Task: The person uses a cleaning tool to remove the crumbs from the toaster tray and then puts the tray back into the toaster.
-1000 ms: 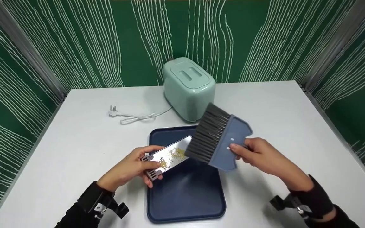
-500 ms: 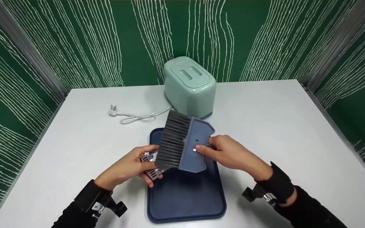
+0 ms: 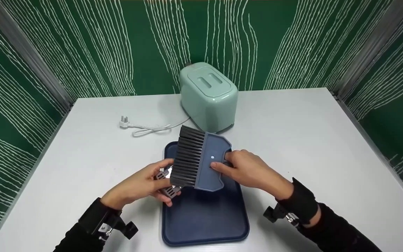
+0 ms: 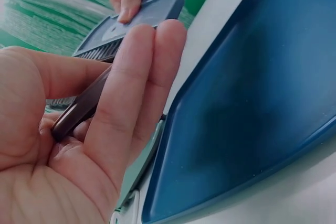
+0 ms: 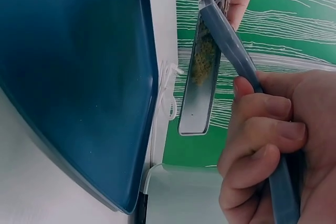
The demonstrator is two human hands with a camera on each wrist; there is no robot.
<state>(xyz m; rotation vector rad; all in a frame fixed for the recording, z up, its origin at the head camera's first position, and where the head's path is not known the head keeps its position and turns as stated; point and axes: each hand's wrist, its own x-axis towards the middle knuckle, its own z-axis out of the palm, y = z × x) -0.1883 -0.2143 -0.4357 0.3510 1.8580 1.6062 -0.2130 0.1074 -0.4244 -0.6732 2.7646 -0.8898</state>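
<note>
My left hand (image 3: 145, 183) pinches the grey slotted end of a narrow metal crumb tray (image 5: 195, 111) between thumb and fingers. Yellow crumbs (image 5: 203, 64) lie on its shiny surface in the right wrist view. With its fingers curled round the grip, my right hand (image 3: 252, 169) holds a wide blue-grey brush (image 3: 206, 164); the thumb lies along its flat body. The dark bristles (image 3: 188, 157) reach over the crumb tray towards my left thumb and hide most of it in the head view. Both things are held above a dark blue serving tray (image 3: 205, 224).
A mint-green toaster (image 3: 208, 101) stands behind the serving tray on the white table (image 3: 93, 147). Its white cord and plug (image 3: 124, 122) lie to the left. Green walls (image 3: 103, 49) with white wavy lines enclose the back and sides.
My right hand has brought the brush leftward, so its bristles now cover most of the crumb tray and crumbs in the head view. My left hand has barely moved.
</note>
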